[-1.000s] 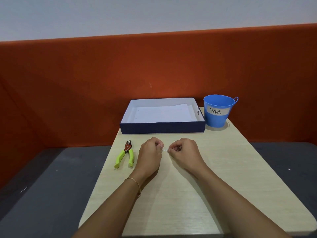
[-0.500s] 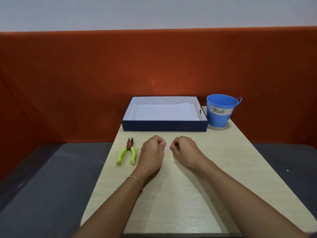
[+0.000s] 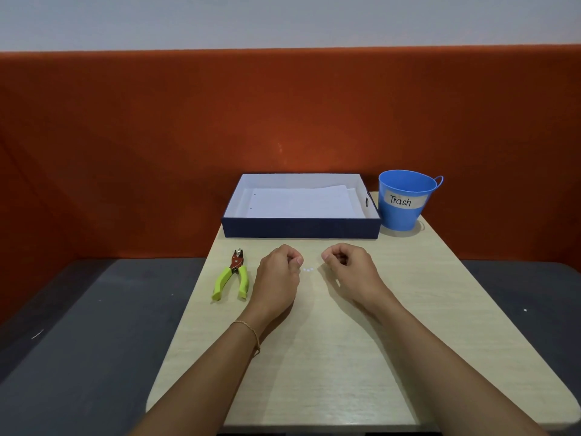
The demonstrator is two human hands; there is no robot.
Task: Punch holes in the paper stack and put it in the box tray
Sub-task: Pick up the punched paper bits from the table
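Paper stack (image 3: 301, 202) in box tray (image 3: 301, 228), near edge hidden by wall; left hand (image 3: 276, 275), right hand (image 3: 349, 272) curled, empty; white specks (image 3: 308, 269) between.

Paper stack (image 3: 301, 202) in box tray (image 3: 301, 228), hole punch (image 3: 232, 276) beside left hand (image 3: 278, 275), white dots (image 3: 308, 269) between it and right hand (image 3: 349, 272).

white paper stack (image 3: 301, 204) with two punched holes lies flat inside the open navy box tray (image 3: 301, 228).
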